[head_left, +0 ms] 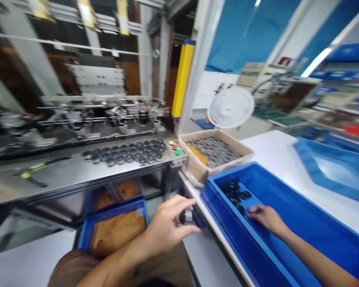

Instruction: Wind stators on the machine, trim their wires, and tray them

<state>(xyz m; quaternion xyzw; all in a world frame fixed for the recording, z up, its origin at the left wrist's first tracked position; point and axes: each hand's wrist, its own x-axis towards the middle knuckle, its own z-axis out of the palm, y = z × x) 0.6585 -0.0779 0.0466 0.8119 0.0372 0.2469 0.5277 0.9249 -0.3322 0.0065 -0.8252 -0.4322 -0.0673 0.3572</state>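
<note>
My left hand [169, 223] is in the middle, thumb and fingers curved around a small round part [186, 216], dark with a silvery rim, in its palm side. My right hand [266, 218] reaches into a long blue bin [290, 199]. Its fingers are drawn together beside a heap of small black parts [235, 191] at the bin's far left end. Whether anything sits between those fingertips is too blurred to make out. Many dark rings [128, 153] lie grouped on the metal bench [68, 173] ahead of me.
Behind the bin stands a cardboard box [194, 169] full of metal rings. A button box [176, 153] sits at the bench's right end, green-handled pliers [32, 169] at its left. Below is a blue crate [83, 235] with brown lining. Machinery [116, 117] and a white fan [231, 107] stand behind.
</note>
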